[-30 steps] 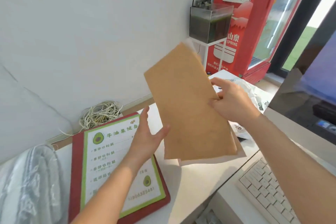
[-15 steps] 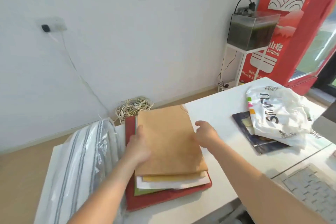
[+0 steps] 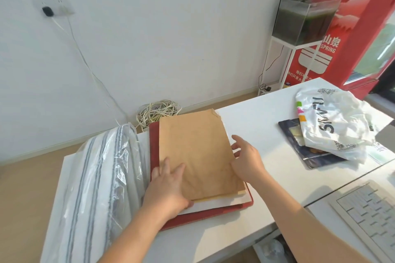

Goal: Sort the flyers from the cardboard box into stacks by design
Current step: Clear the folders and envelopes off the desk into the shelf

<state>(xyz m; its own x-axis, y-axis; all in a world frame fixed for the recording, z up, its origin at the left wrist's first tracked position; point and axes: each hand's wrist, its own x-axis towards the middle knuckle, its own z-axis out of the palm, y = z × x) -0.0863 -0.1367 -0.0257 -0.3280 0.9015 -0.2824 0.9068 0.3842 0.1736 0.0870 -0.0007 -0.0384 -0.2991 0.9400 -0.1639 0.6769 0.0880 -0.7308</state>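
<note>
We lay our left hand flat on the brown flyer topping the stack on the red folder, pinning it; our right hand, fingers loose, touches the stack's right edge, probably squaring it.

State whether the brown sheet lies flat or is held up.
Flat: the brown sheet rests on the pile, left hand pressing it.

Brown flyer, plain side up, flat atop my stack; yellow and white edges showing beneath, all on red board.
</note>
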